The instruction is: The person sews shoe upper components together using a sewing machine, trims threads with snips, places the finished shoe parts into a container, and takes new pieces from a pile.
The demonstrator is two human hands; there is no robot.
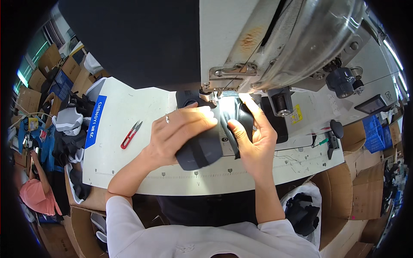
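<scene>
Under the head of a sewing machine (234,71) lies a dark grey, rounded, padded-looking fabric piece (200,150). My left hand (178,129) rests over its left side, fingers bent and together, gripping it close to the presser foot (209,98). A shiny black strip of material (245,120) runs along the right of the needle area. My right hand (260,139) pinches this strip between thumb and fingers. Bright lamp light washes out the spot between my hands, so the seam itself cannot be made out.
Red thread snips (131,134) lie on the white table (116,109) at left. Black and white pieces (71,124) are heaped beyond its left edge, near another person (38,189). Cardboard boxes (365,198) and a white bag of black scraps (301,210) stand at right.
</scene>
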